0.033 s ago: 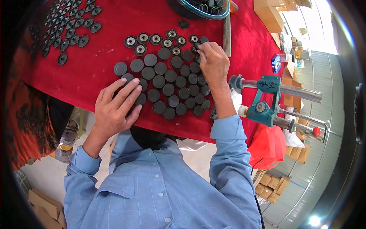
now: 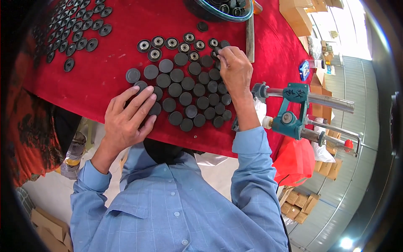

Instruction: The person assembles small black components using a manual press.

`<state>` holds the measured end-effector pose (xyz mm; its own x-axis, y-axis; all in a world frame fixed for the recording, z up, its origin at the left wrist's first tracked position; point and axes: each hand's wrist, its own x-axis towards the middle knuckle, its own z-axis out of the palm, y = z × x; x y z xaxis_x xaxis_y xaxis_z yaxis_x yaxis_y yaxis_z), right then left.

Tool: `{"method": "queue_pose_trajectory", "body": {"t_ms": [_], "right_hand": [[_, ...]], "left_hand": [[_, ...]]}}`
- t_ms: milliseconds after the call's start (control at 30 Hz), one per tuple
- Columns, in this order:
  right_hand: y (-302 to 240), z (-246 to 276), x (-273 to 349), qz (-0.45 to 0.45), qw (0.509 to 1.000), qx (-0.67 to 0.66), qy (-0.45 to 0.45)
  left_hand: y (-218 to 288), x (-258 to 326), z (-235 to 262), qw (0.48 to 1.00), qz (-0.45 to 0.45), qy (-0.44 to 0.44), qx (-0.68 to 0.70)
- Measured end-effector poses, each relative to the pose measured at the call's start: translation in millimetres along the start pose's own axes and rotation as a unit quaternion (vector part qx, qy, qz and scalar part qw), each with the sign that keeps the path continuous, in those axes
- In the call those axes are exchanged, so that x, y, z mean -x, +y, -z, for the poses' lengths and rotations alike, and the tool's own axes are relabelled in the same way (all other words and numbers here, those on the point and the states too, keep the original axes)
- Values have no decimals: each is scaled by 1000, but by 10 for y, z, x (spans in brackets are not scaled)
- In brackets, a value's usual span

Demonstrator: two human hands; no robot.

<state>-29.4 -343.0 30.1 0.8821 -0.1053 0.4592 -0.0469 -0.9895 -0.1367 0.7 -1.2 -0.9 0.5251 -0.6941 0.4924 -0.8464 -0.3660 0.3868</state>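
Observation:
Black round caps [image 2: 185, 99] lie close together on a red cloth, most with their plain flat side up. Behind them, several caps are turned over and show a metal ring [image 2: 154, 54] in the middle. My left hand [image 2: 129, 116] rests at the near left side of the group, fingers apart, with its fingertips on and beside a few caps. At the far right of the group, my right hand [image 2: 236, 67] has thumb and forefinger pinched on a black cap [image 2: 217, 50], which the fingers partly hide.
At the far left many dished black discs [image 2: 77, 25] are spread out. A clear-rimmed bowl [image 2: 218, 16] of dark parts stands at the back, next to a wooden strip [image 2: 250, 40]. A green hand press [image 2: 289, 113] stands on the right, near a red bag [image 2: 296, 161].

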Motion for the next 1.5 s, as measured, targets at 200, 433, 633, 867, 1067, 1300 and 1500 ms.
{"method": "queue_pose_trajectory", "body": {"t_ms": [200, 433, 633, 867, 1067, 1300, 1500], "right_hand": [[-33, 54, 84, 41, 999, 20, -28], [-57, 72, 99, 67, 997, 40, -23], [-72, 53, 31, 49, 994, 77, -67], [-91, 78, 283, 26, 998, 54, -15], [-163, 76, -243, -14, 997, -76, -11], [-117, -410, -731, -2, 996, 30, -79], [-59, -426, -687, -7, 998, 18, -51]], "left_hand": [[-10, 18, -5, 1000, -2, 2, 0], [-11, 16, -16, 1000, -3, 5, -1], [5, 2, 10, 1000, 1, -4, -1], [-8, -4, -3, 1000, 2, -1, 11], [-4, 16, 17, 1000, 1, 6, 6], [5, -11, 20, 1000, 3, 2, 8], [-7, 1, 22, 1000, 10, 8, 8]]}}
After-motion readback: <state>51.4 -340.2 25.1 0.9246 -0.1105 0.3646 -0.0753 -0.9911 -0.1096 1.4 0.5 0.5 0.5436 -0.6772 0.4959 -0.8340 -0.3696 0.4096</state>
